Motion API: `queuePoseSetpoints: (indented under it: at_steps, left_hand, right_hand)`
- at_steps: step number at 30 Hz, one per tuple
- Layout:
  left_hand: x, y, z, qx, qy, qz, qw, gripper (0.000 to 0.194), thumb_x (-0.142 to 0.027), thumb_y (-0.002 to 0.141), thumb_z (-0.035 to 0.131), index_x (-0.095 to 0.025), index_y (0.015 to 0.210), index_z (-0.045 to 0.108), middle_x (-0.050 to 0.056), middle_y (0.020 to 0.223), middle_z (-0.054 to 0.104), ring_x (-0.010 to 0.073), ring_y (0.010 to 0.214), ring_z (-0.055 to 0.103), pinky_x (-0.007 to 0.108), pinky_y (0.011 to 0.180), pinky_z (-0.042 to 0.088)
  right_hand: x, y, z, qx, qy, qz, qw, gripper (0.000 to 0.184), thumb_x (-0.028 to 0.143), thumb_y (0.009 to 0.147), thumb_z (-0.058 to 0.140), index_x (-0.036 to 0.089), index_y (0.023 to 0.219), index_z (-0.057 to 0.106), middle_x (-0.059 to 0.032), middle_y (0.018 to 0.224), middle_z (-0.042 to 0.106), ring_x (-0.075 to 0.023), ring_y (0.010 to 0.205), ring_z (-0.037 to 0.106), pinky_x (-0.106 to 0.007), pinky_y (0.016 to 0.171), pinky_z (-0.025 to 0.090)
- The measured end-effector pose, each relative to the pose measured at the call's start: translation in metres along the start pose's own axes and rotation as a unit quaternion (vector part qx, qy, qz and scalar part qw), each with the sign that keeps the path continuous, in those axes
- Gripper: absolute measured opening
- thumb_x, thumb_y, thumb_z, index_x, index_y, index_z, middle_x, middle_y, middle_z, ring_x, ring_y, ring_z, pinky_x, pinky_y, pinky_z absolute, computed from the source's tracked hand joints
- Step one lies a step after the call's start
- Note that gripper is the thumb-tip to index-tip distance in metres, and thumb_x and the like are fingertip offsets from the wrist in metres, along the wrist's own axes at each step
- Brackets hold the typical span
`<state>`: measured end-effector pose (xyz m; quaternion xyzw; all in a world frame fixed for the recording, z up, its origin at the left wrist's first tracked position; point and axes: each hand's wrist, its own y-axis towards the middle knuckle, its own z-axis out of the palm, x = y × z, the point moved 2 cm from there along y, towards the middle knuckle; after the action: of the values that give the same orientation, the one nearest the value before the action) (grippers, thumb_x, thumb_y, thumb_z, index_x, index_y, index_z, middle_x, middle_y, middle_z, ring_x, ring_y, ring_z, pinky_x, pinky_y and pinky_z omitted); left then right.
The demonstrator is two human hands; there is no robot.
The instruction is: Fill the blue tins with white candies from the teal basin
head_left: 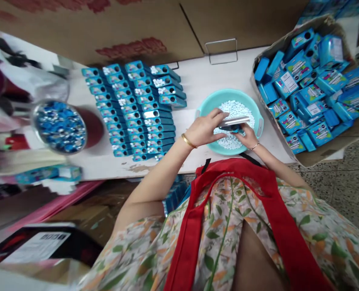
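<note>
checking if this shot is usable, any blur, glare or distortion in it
Head view: left edge smeared, print on the black box unreadable; head view: carton looks stretched, likely lens distortion; head view: pale sheen on the silvery piece, pellets softly blurred.

- The table point(194, 76) I'm looking at has a whitish top, with a brown worn patch point(143, 167) by its near edge.
- Blue boxes point(161, 128) fill close rows left of its middle, from near the far edge almost to the near one.
- A dark red tub point(94, 127) sits towards the left end.
- Right of middle, a turquoise basin point(211, 101).
- At the right end, an open carton point(349, 135).
</note>
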<state>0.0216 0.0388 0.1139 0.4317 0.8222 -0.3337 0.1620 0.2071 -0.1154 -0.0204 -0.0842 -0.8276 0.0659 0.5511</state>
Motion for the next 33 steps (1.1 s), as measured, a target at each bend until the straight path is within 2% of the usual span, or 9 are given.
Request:
queuePoseSetpoints:
  at_steps: [4,7,11,13,15,19,23,27,33]
  left_hand:
    - [0.027,0.002,0.028,-0.016,-0.065,0.027,0.997,0.039,-0.033,0.100,0.072,-0.019,0.135,0.065,0.012,0.128,0.068,0.0277,0.109,0.071,0.036,0.090,0.058]
    - [0.054,-0.010,0.024,-0.093,-0.080,-0.008,0.992,0.036,-0.034,0.100,0.072,-0.020,0.133,0.066,0.010,0.123,0.069,0.0262,0.106,0.069,0.037,0.091,0.057]
    - [0.121,-0.036,0.008,-0.186,-0.045,-0.152,0.970,0.035,-0.033,0.096,0.076,-0.018,0.126,0.067,0.010,0.116,0.070,0.0271,0.109,0.066,0.039,0.098,0.055]
    - [0.157,-0.048,0.009,-0.161,-0.031,-0.229,0.960,0.036,-0.031,0.095,0.076,-0.016,0.126,0.068,0.012,0.118,0.071,0.0283,0.112,0.067,0.039,0.100,0.054]
    - [0.185,-0.054,0.019,-0.099,-0.027,-0.282,0.954,0.039,-0.029,0.094,0.075,-0.014,0.129,0.070,0.014,0.126,0.071,0.0297,0.116,0.068,0.038,0.103,0.054]
    - [0.216,-0.056,0.043,-0.031,-0.028,-0.343,0.939,0.045,-0.028,0.097,0.069,-0.015,0.140,0.067,0.016,0.140,0.068,0.0311,0.124,0.068,0.038,0.107,0.054]
    - [0.213,-0.058,0.054,-0.102,-0.018,-0.395,0.913,0.063,-0.037,0.097,0.071,-0.013,0.154,0.056,0.023,0.158,0.056,0.0347,0.134,0.064,0.042,0.109,0.056]
    - [0.177,-0.055,0.064,-0.175,-0.039,-0.369,0.912,0.056,-0.045,0.105,0.058,-0.016,0.154,0.056,0.022,0.150,0.064,0.0341,0.140,0.061,0.045,0.115,0.054]
    - [0.085,-0.006,0.111,-0.013,-0.133,-0.147,0.980,0.049,-0.036,0.110,0.048,-0.012,0.151,0.061,0.018,0.139,0.071,0.0299,0.131,0.066,0.041,0.116,0.053]
  right_hand:
    - [0.032,0.013,-0.014,0.043,0.008,-0.034,0.998,0.055,0.068,0.097,0.070,0.024,0.129,0.069,-0.0155,0.128,0.079,-0.0342,0.123,0.074,-0.055,0.111,0.063]
    - [0.026,0.037,-0.068,-0.024,-0.020,-0.059,0.998,0.070,0.071,0.090,0.078,0.026,0.141,0.065,-0.0144,0.141,0.073,-0.0333,0.132,0.070,-0.057,0.116,0.061]
    - [-0.043,0.083,-0.178,-0.251,-0.096,-0.034,0.963,0.056,0.063,0.097,0.069,0.024,0.137,0.066,-0.0108,0.127,0.071,-0.0328,0.118,0.072,-0.068,0.103,0.064]
    - [-0.084,0.103,-0.220,-0.238,-0.097,-0.044,0.965,0.052,0.059,0.089,0.080,0.028,0.129,0.069,-0.0087,0.130,0.068,-0.0406,0.139,0.064,-0.082,0.127,0.044]
    - [-0.116,0.115,-0.246,-0.194,-0.059,-0.087,0.975,0.049,0.050,0.077,0.094,0.034,0.116,0.071,-0.0059,0.128,0.069,-0.0434,0.156,0.052,-0.078,0.142,0.022]
    - [-0.153,0.124,-0.256,-0.184,-0.053,-0.034,0.981,0.066,0.050,0.051,0.109,0.032,0.098,0.066,-0.0114,0.126,0.071,-0.0473,0.167,0.038,-0.070,0.146,0.010]
    - [-0.164,0.125,-0.247,-0.216,-0.109,0.092,0.966,0.077,0.059,0.046,0.109,0.028,0.100,0.063,-0.0190,0.141,0.064,-0.0506,0.166,0.038,-0.076,0.142,0.013]
    - [-0.144,0.112,-0.245,-0.202,-0.189,0.169,0.946,0.072,0.056,0.058,0.104,0.019,0.109,0.070,-0.0229,0.144,0.063,-0.0415,0.150,0.057,-0.066,0.136,0.036]
    - [-0.088,0.069,-0.232,-0.246,-0.093,0.156,0.952,0.080,0.069,0.077,0.087,0.019,0.137,0.069,-0.0162,0.138,0.071,-0.0329,0.136,0.068,-0.064,0.119,0.057]
